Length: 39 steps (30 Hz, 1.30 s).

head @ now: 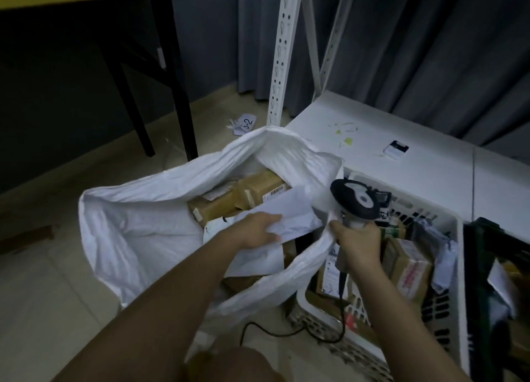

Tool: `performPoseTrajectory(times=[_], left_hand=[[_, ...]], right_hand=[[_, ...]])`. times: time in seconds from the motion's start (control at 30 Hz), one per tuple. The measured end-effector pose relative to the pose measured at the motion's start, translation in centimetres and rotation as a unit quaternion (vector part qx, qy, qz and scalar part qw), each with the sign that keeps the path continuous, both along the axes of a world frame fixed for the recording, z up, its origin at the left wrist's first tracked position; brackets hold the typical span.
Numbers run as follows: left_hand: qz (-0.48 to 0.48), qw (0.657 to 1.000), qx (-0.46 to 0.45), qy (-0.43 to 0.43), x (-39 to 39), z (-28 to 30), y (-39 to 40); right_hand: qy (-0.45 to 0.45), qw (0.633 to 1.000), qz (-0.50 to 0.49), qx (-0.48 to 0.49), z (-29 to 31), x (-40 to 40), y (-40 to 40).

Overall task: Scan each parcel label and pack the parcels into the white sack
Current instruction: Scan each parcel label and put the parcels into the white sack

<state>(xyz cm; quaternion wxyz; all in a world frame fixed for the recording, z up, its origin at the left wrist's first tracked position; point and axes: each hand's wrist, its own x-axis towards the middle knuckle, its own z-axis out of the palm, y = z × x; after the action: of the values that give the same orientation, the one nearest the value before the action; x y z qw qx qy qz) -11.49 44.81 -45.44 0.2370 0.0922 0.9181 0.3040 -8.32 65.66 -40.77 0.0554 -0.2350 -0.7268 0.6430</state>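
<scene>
Your left hand (259,229) rests with fairly straight fingers on a flat white poly-mailer parcel (286,218) inside the open white woven sack (137,224), above brown taped cardboard parcels (229,201); the packing step is in hand. Your right hand (358,245) grips the grey handheld barcode scanner (355,201) and appears to pinch the sack rim. Next, release the parcel; take another from the white slotted plastic crate (456,281). The labels are unreadable; the crate's lower contents are hidden.
</scene>
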Motion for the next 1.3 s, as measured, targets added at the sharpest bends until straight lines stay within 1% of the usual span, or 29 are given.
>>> performPoseTrajectory(times=[0.03, 0.07, 0.1, 0.13, 0.17, 0.2, 0.27, 0.33, 0.4, 0.43, 0.5, 0.57, 0.6, 0.63, 0.7, 0.73, 0.77, 0.83, 0.87, 0.97, 1.03, 1.1, 1.17, 1.2, 1.23, 1.27, 1.3], left_hand=[[0.019, 0.998, 0.038, 0.052, 0.3, 0.5, -1.1], [0.042, 0.989, 0.041, 0.136, 0.4, 0.9, -2.5], [0.07, 0.972, 0.02, 0.224, 0.5, 1.1, -4.1], [0.105, 0.951, -0.016, 0.29, 0.8, 1.4, -5.6], [0.149, 0.928, -0.051, 0.337, 1.1, 1.7, -7.0], [0.196, 0.909, -0.085, 0.357, 1.3, 1.9, -8.3], [0.282, 0.889, -0.174, 0.316, 1.4, 2.0, -10.8], [0.363, 0.87, -0.231, 0.24, 2.0, 1.2, -13.6], [0.435, 0.851, -0.238, 0.172, 3.2, 0.1, -16.1], [0.466, 0.841, -0.228, 0.153, 4.0, -0.4, -17.1], [0.521, 0.812, -0.214, 0.155, 5.1, -1.1, -18.7], [0.557, 0.779, -0.216, 0.191, 6.0, -0.9, -19.9], [0.567, 0.774, -0.194, 0.203, 6.2, -0.8, -20.5], [0.578, 0.778, -0.141, 0.202, 6.3, -1.0, -21.3], [0.606, 0.782, 0.016, 0.144, 6.4, -1.2, -22.6], [0.607, 0.784, 0.063, 0.114, 6.4, -1.3, -22.8], [0.602, 0.788, 0.076, 0.107, 6.5, -1.1, -22.7], [0.594, 0.789, 0.099, 0.126, 6.3, 0.0, -21.4], [0.587, 0.791, 0.123, 0.123, 6.2, 0.9, -20.3], [0.546, 0.79, 0.258, 0.102, 5.0, 5.7, -16.6], [0.501, 0.784, 0.338, 0.138, 3.3, 10.6, -14.9], [0.447, 0.771, 0.41, 0.192, 1.8, 16.2, -14.1], [0.426, 0.761, 0.439, 0.217, 0.6, 20.4, -14.2], [0.428, 0.759, 0.439, 0.221, 0.3, 21.2, -14.5], [0.44, 0.766, 0.414, 0.222, 0.2, 21.2, -14.9], [0.455, 0.783, 0.362, 0.222, 0.6, 20.8, -15.2], [0.47, 0.805, 0.289, 0.217, 1.3, 20.1, -15.5]], right_hand=[[-0.003, 1.0, 0.0, 0.003, -0.1, 0.0, -0.2], [-0.003, 1.0, 0.003, 0.009, -0.2, 0.0, -0.4], [-0.003, 1.0, 0.006, 0.014, -0.3, 0.1, -0.7], [-0.003, 1.0, 0.009, 0.021, -0.4, 0.1, -1.2], [0.0, 1.0, 0.009, 0.028, -0.4, 0.2, -1.7], [0.005, 0.999, 0.01, 0.033, -0.4, 0.2, -2.2], [0.014, 0.999, -0.002, 0.038, -0.5, 0.3, -3.0], [0.016, 0.998, -0.006, 0.053, -0.6, 0.2, -3.5], [0.014, 0.997, 0.005, 0.076, -0.7, 0.2, -4.0], [0.018, 0.996, 0.013, 0.081, -0.7, 0.0, -4.4], [0.019, 0.995, 0.027, 0.091, -0.8, -0.3, -5.1], [0.017, 0.994, 0.029, 0.102, -1.2, -0.6, -5.9], [0.017, 0.993, 0.029, 0.11, -1.4, -0.8, -6.1], [0.017, 0.992, 0.029, 0.123, -1.6, -0.9, -6.4], [0.014, 0.988, 0.025, 0.151, -1.9, -1.1, -6.6], [0.008, 0.987, 0.02, 0.161, -2.1, -1.2, -6.7], [-0.005, 0.985, 0.017, 0.17, -2.2, -1.3, -6.9], [-0.025, 0.982, 0.025, 0.187, -2.3, -1.4, -7.2], [-0.027, 0.98, 0.035, 0.192, -2.2, -1.4, -7.4], [-0.023, 0.978, 0.057, 0.197, 0.7, -2.0, -8.5], [0.027, 0.983, 0.061, 0.17, 5.0, -3.4, -9.3], [0.12, 0.986, 0.043, 0.104, 10.5, -4.7, -9.8], [0.208, 0.975, 0.027, 0.074, 15.0, -5.3, -9.3], [0.232, 0.97, 0.033, 0.07, 16.3, -5.1, -8.9], [0.235, 0.968, 0.043, 0.075, 16.9, -4.6, -8.4], [0.219, 0.97, 0.055, 0.085, 16.6, -4.1, -7.8], [0.183, 0.975, 0.064, 0.106, 15.7, -3.7, -7.1]])
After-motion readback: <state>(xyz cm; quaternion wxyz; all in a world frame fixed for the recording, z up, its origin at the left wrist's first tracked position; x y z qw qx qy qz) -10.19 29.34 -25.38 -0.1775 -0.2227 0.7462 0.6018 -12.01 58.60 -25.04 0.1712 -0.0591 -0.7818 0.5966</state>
